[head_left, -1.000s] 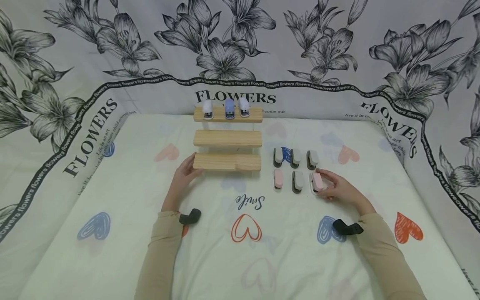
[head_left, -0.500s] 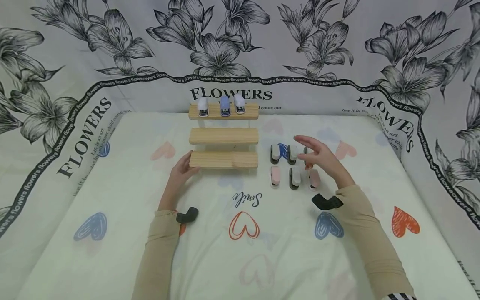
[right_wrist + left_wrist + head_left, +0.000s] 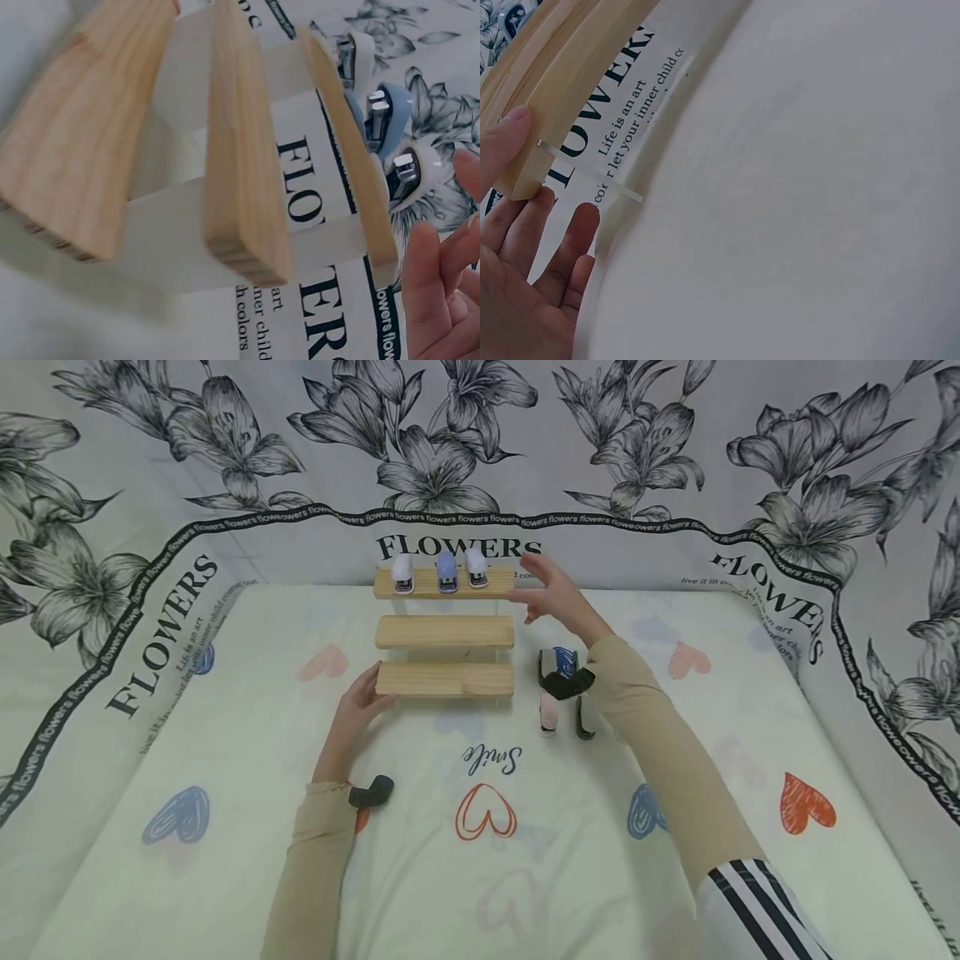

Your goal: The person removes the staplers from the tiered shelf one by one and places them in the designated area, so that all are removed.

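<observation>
A three-tier wooden rack (image 3: 450,680) with clear supports stands on the table. My left hand (image 3: 358,706) grips the left end of its lowest board, thumb on the wood and fingertips at the end in the left wrist view. A white stapler (image 3: 402,573), a blue stapler (image 3: 447,572) and another white stapler (image 3: 476,568) sit small on the top board. Beside that board's right end is my right hand (image 3: 561,597), fingers spread, holding nothing; whether it touches the wood I cannot tell.
Right of the rack, a pink stapler (image 3: 548,713) and a grey stapler (image 3: 585,718) lie on the heart-print cloth (image 3: 405,893). My right sleeve (image 3: 660,735) and black wrist mount (image 3: 567,683) hide others there. A flowered curtain (image 3: 345,468) hangs behind.
My right hand has left the pink stapler at the front right, passed over the others and come up to the top board. The left hand keeps its grip; the head view shifted slightly.
</observation>
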Demonstrator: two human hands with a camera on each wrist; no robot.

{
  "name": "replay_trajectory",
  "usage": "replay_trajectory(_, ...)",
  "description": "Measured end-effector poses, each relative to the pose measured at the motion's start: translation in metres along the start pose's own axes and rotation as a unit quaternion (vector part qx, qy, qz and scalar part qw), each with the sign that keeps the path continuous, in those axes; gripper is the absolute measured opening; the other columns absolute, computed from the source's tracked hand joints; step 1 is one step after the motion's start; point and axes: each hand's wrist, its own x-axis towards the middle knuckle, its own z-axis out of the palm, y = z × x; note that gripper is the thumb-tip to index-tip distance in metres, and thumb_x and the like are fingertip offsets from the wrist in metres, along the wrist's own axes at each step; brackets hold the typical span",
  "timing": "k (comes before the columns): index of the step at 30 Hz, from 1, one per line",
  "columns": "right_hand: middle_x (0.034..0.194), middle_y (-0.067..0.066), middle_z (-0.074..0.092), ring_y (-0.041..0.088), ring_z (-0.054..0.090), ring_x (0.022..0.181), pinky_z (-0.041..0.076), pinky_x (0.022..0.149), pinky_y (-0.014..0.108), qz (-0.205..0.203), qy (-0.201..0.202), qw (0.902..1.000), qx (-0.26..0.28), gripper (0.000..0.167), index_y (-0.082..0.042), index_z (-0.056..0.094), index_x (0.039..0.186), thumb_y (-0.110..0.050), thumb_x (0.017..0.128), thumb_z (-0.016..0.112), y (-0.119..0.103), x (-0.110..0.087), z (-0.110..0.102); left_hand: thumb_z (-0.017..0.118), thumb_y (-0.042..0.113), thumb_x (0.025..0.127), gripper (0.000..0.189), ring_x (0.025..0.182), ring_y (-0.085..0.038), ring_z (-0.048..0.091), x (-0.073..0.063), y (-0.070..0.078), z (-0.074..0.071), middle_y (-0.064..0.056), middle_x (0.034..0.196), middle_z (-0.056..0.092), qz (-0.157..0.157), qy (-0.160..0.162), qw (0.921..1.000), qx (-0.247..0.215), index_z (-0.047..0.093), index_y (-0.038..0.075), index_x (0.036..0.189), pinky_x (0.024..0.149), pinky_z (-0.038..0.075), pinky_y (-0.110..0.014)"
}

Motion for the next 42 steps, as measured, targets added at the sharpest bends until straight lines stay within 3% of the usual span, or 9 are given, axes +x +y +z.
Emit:
replay_trajectory(2,0.146,-0.003,0.019,0.017,0.046,0.050,0.051,0.060,0.034,-0.001,-0.014,0.9999,-0.006,0.082,-0.023,0.018,0.144,-0.018,0.080,0.069,-0.010,0.012,0.003,0.062,0.014,0.086,0.067,0.096,-0.011,0.052,0.000,-0.001,0.000,-0.015,0.139,0.032,-0.002,0.000,1.0000,0.002,0.024,0.004,0.141,0.084,0.042,-0.021)
replay_trajectory(8,0.148,0.003,0.012,0.015,0.043,0.044,0.050,0.055,0.034,0.000,-0.078,0.9912,-0.107,0.086,-0.030,0.012,0.144,-0.018,0.081,0.068,-0.035,0.036,0.011,0.061,0.011,0.086,0.066,0.093,-0.008,0.053,0.001,-0.003,0.001,-0.016,0.138,0.033,-0.001,-0.002,0.9999,0.010,0.025,0.004,0.140,0.081,0.044,-0.021)
replay_trajectory(12,0.136,0.012,0.034,0.014,0.044,0.044,0.050,0.055,0.033,0.020,-0.097,0.9852,-0.140,0.079,-0.029,0.017,0.143,-0.017,0.082,0.066,-0.042,0.043,0.020,0.062,0.010,0.085,0.065,0.091,-0.007,0.054,0.001,-0.003,0.000,-0.016,0.136,0.036,0.001,0.006,0.9999,0.010,0.026,0.003,0.140,0.078,0.044,-0.020)
replay_trajectory(16,0.119,0.014,0.046,0.013,0.045,0.044,0.051,0.055,0.033,0.025,-0.084,0.9834,-0.159,0.067,-0.023,0.030,0.141,-0.014,0.084,0.064,-0.037,0.044,0.026,0.060,0.007,0.086,0.064,0.092,-0.007,0.053,0.001,-0.004,0.000,-0.017,0.137,0.035,0.006,0.003,1.0000,0.000,0.026,0.003,0.140,0.078,0.044,-0.019)
replay_trajectory(17,0.122,0.012,0.045,0.013,0.046,0.044,0.051,0.054,0.034,0.022,-0.078,0.9839,-0.159,0.065,-0.022,0.032,0.140,-0.014,0.084,0.064,-0.035,0.043,0.027,0.060,0.007,0.086,0.064,0.093,-0.007,0.053,0.001,-0.005,0.001,-0.017,0.137,0.035,0.005,0.001,1.0000,-0.003,0.026,0.003,0.140,0.079,0.044,-0.020)
replay_trajectory(24,0.135,0.010,0.039,0.015,0.042,0.044,0.050,0.055,0.039,-0.007,-0.042,0.9935,-0.106,0.053,-0.015,0.042,0.129,-0.011,0.082,0.066,-0.021,0.035,0.027,0.062,0.010,0.085,0.066,0.100,-0.011,0.051,-0.001,-0.003,0.000,-0.014,0.139,0.032,-0.007,0.001,0.9999,-0.013,0.026,0.006,0.141,0.085,0.041,-0.022)
replay_trajectory(30,0.130,0.002,0.047,0.016,0.041,0.044,0.046,0.045,0.030,-0.031,0.001,0.9986,-0.042,0.047,-0.010,0.051,0.117,-0.008,0.075,0.072,-0.012,0.027,0.028,0.062,0.010,0.086,0.066,0.098,-0.012,0.052,0.000,-0.002,-0.001,-0.015,0.139,0.032,-0.005,0.004,0.9999,-0.009,0.026,0.005,0.140,0.085,0.041,-0.023)
replay_trajectory(37,0.124,0.007,0.051,0.015,0.043,0.046,0.044,0.042,0.027,-0.052,0.016,0.9984,-0.015,0.052,-0.006,0.052,0.121,-0.007,0.074,0.073,-0.001,0.005,0.028,0.061,0.009,0.086,0.065,0.112,-0.025,0.045,-0.001,-0.003,-0.002,-0.016,0.138,0.032,-0.002,-0.001,1.0000,-0.002,0.025,0.003,0.140,0.087,0.040,-0.021)
replay_trajectory(42,0.128,0.005,0.048,0.015,0.045,0.042,0.045,0.042,0.027,-0.058,0.032,0.9976,-0.019,0.053,-0.007,0.052,0.123,-0.010,0.074,0.073,0.004,-0.020,0.026,0.060,0.008,0.086,0.065,0.103,-0.015,0.050,-0.001,-0.001,-0.001,-0.018,0.138,0.033,0.006,-0.002,0.9999,-0.009,0.025,0.002,0.140,0.084,0.041,-0.020)
